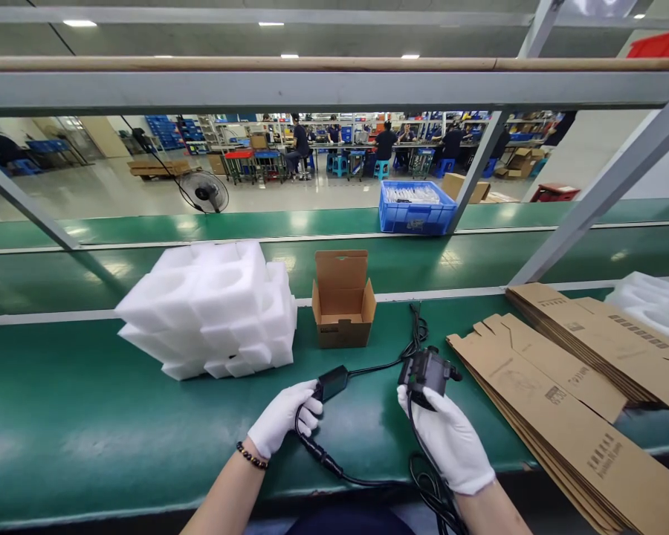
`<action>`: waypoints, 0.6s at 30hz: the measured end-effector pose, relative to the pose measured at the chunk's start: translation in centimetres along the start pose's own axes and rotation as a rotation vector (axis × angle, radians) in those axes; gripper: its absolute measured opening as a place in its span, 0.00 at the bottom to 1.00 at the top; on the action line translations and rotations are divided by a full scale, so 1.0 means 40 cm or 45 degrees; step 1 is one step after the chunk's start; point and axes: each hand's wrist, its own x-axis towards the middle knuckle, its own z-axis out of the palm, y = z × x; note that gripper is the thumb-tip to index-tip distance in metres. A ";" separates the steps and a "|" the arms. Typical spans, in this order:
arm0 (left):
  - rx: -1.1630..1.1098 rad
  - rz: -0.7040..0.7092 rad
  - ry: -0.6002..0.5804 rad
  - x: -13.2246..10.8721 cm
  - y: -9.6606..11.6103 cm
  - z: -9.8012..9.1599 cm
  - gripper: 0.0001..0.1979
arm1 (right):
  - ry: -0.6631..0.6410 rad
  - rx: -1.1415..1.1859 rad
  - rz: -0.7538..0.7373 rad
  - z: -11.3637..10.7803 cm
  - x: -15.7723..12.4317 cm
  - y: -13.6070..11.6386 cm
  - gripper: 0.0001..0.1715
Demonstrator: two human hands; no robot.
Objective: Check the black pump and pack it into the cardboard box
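My left hand [290, 418], in a white glove, is closed around the near end of a black power adapter [333, 383]. From the adapter a black cable [376, 366] runs right to a small bundle, and another lead with a connector [324, 457] loops below it. In my gloved right hand [451, 442] is a black pump-like device [428, 371] with a short side nozzle, gripped from below. Its coiled cable [432, 487] hangs past the table's front edge. Beyond both hands stands an open brown cardboard box [343, 331], with its lid flap up.
White foam blocks [212, 312] are stacked at left. Flattened cartons [557, 401] lie at right, near more white foam [650, 305]. A blue crate [418, 212] sits beyond the green bench [117, 431]. Metal posts [596, 193] frame the bench; several people work far behind.
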 end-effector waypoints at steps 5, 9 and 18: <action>0.547 0.276 0.379 -0.034 0.027 0.018 0.22 | -0.072 -0.623 -0.152 0.000 -0.011 0.034 0.35; 0.541 0.384 0.129 -0.077 0.048 0.109 0.30 | -0.166 -0.998 -0.194 0.040 -0.025 0.058 0.38; 0.298 0.577 -0.029 -0.062 -0.007 0.193 0.20 | -0.079 -1.437 -0.136 0.081 -0.037 0.119 0.43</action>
